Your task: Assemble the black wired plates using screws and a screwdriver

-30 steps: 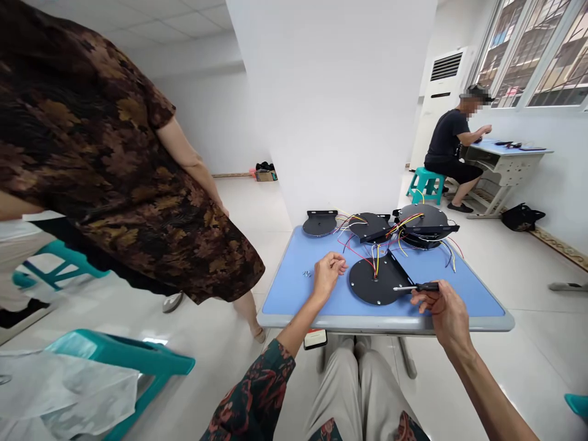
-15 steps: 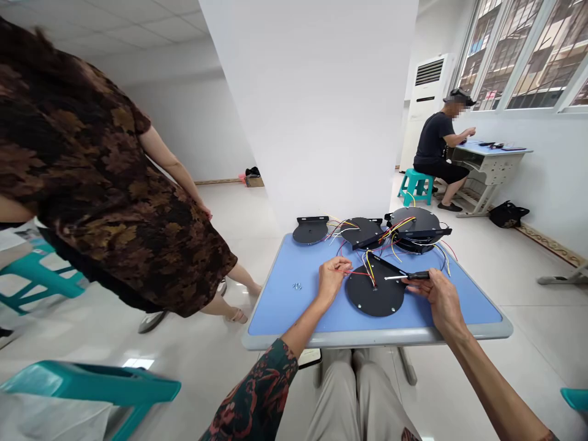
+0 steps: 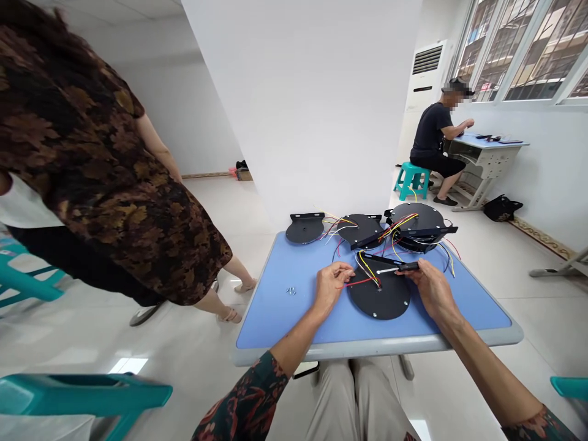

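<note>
A round black plate [image 3: 381,298] with red, yellow and white wires lies in front of me on the blue table [image 3: 294,318]. My left hand [image 3: 331,284] is at the plate's left edge, fingers pinched on the red wire [image 3: 362,282]. My right hand [image 3: 425,285] grips a black-handled screwdriver [image 3: 399,267], whose metal tip points left over the plate's bracket. Several more black plates with wires [image 3: 416,225] are stacked at the far edge of the table.
A few small screws [image 3: 290,290] lie on the table's left part. A person in a brown patterned dress [image 3: 105,184] stands close on the left. Teal stools [image 3: 87,392] sit at lower left. Another person [image 3: 434,141] sits at a far desk. A white pillar [image 3: 303,110] rises behind the table.
My left hand moved right from the bare table to the plate's edge and pinched the red wire. My right hand brought the screwdriver inward over the plate. The standing person shifted left.
</note>
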A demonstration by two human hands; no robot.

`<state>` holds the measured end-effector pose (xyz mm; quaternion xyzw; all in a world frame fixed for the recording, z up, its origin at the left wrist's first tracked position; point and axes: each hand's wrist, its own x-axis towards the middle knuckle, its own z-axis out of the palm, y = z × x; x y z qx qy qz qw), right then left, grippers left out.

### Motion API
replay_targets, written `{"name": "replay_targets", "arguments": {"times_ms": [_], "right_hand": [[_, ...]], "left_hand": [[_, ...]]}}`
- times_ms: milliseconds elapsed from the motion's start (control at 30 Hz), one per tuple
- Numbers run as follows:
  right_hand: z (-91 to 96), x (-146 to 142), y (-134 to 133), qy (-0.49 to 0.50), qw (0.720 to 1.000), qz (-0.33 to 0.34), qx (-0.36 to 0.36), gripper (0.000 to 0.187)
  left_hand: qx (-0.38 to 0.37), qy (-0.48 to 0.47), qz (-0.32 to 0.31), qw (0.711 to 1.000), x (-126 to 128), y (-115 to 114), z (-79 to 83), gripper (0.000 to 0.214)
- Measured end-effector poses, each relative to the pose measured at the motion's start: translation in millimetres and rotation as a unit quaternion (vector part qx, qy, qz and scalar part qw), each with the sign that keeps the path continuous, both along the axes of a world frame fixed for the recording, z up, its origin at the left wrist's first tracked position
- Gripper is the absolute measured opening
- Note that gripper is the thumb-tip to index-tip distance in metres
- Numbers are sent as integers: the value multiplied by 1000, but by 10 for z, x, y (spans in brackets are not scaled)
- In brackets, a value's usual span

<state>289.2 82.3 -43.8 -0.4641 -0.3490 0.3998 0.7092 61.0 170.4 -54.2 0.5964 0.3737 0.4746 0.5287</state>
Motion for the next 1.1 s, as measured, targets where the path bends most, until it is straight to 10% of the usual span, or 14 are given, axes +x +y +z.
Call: {"name": "replay_targets", "arguments": {"times_ms": [367, 1100], "right_hand": [[131, -2, 619, 21, 998, 43, -49, 40], [397, -181, 232, -293, 953, -1, 82, 37]], "left_hand": [[140, 128, 22, 982, 25, -9, 38, 10], [193, 102, 2, 976, 48, -98, 94, 18]]}}
